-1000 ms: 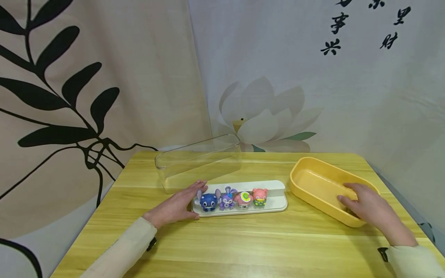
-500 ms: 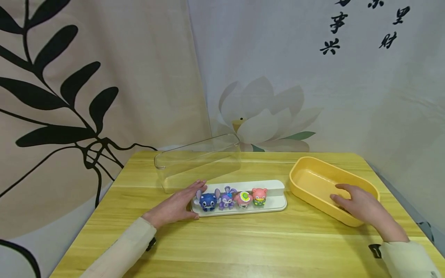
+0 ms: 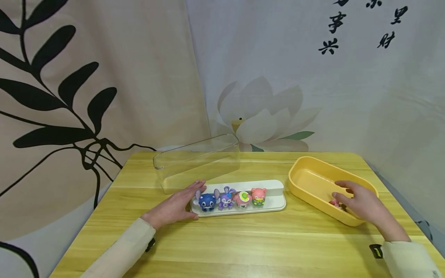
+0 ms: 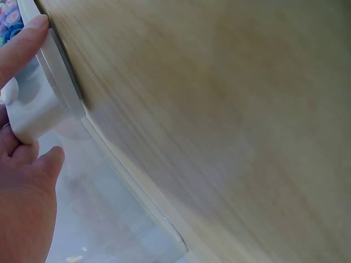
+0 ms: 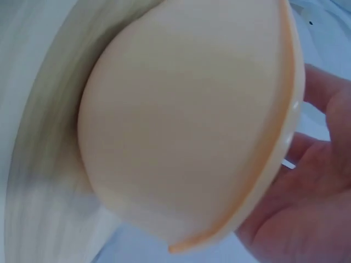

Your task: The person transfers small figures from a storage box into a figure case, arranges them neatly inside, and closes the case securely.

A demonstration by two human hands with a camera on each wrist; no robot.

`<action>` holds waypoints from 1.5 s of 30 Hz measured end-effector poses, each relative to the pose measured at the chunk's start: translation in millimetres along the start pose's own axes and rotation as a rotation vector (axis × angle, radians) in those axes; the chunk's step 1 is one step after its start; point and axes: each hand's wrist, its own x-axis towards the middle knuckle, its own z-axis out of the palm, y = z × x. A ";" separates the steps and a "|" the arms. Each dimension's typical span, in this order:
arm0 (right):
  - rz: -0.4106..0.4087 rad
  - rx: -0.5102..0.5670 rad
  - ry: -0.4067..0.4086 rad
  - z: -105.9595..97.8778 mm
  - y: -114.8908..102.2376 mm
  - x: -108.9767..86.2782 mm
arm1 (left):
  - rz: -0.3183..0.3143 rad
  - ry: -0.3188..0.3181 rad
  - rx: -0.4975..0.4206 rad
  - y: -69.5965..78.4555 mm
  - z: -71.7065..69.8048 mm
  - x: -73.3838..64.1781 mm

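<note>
My left hand (image 3: 179,206) grips the left end of a white tray-like base (image 3: 276,204), thumb at its front edge and fingers behind. Along the base stand a blue big-eared figurine (image 3: 208,201), a purple rabbit figurine (image 3: 226,199), a pink figurine (image 3: 243,199) with a green-and-white top, and a pink bear-like figurine (image 3: 259,196). My right hand (image 3: 363,202) reaches into a yellow tray (image 3: 302,173), thumb and index finger apart. Beneath it shows a small pink and dark object (image 3: 336,203), partly covered. In the right wrist view the tray's rim (image 5: 293,104) hides my fingertips.
Behind the white base stands a clear plastic cover (image 3: 198,162), overlapped by my left hand in the head view. A wooden table (image 3: 226,247) carries everything. Printed cloth (image 3: 156,77) hangs behind it.
My right hand has shifted slightly left inside the yellow tray. The pink part of the object beneath it has come into sight. My left hand keeps its grip on the white base.
</note>
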 end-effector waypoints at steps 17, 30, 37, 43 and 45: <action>-0.037 -0.039 -0.094 7.6 5.1 9.2 | 0.011 0.004 0.001 -0.1 0.2 0.4; -0.145 0.081 -0.046 25.0 -0.7 28.6 | 0.018 0.016 0.011 -1.2 2.5 -0.4; -0.065 0.112 -0.072 17.0 5.3 18.6 | 0.019 0.009 0.014 -1.3 1.6 0.5; -0.061 0.105 -0.109 12.0 12.3 15.0 | 0.023 0.015 0.010 -1.6 0.7 0.0; -0.056 0.092 -0.118 11.7 14.0 15.6 | 0.016 0.014 0.008 -1.5 0.7 -0.1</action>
